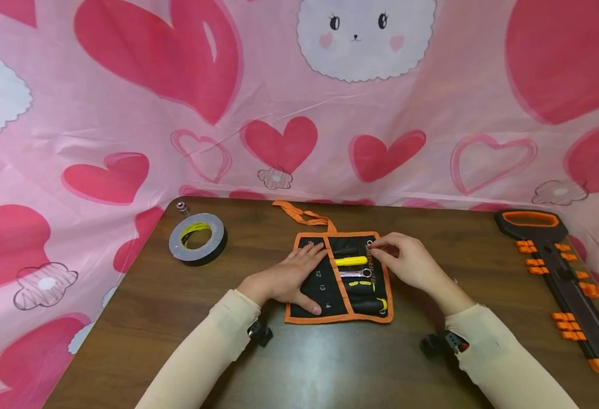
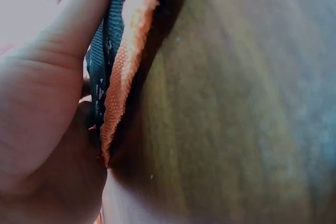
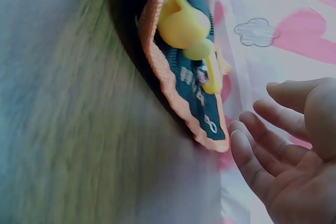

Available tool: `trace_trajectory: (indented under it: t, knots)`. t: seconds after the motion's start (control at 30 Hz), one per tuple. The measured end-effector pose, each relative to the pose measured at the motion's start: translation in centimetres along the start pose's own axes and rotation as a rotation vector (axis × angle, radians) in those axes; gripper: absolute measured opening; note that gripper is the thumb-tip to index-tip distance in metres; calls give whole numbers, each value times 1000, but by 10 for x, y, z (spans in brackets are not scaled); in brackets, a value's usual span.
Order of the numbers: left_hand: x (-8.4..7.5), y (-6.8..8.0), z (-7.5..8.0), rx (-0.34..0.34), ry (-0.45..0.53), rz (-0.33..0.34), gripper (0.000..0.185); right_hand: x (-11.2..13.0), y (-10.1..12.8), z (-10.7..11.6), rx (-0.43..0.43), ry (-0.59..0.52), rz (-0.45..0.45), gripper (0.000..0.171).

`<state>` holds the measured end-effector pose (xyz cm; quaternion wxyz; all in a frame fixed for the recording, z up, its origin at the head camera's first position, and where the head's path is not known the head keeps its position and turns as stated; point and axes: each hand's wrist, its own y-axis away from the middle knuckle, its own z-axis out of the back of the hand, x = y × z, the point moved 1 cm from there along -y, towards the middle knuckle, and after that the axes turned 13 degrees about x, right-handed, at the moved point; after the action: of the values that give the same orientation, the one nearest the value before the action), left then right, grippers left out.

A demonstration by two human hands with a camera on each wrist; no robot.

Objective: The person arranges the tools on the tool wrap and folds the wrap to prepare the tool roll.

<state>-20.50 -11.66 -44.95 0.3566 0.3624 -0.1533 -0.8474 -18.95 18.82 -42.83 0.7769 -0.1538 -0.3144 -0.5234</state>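
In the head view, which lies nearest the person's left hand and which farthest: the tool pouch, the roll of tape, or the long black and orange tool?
From the left hand:
1. Tool pouch, directly under the hand, which rests flat on its left half.
2. Roll of tape, off to the left, toward the table's far corner.
3. Long black and orange tool, at the table's right edge, beyond the right hand.

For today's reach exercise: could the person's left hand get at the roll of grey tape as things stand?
Probably yes. The left hand lies flat on the tool pouch, holding nothing, and only bare table lies between it and the tape roll.
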Motion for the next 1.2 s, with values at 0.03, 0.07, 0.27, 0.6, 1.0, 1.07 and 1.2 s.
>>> trace_trajectory:
  t: [0.03,0.07,0.27,0.6,1.0,1.07,1.2]
  knots:
    - [0,0,0,-1,-3,2,133,0,3,2,-2,0,-1,22]
    - [0,-1,0,-1,-6,4,134,0,6,4,-6,3,-2,22]
    - [0,-1,0,6,-19,2,133,-1,27,13,-58,18,4,20]
    - [1,-1,0,13,-24,10,134,-12,54,22,-83,56,-30,22]
    - [1,-2,0,11,-29,18,133,-28,80,28,-154,68,-49,18]
    - [1,-1,-1,9,-26,17,133,-31,84,27,-164,70,-52,17]
    - [2,-1,-1,4,-20,15,135,-38,93,27,-186,71,-70,16]
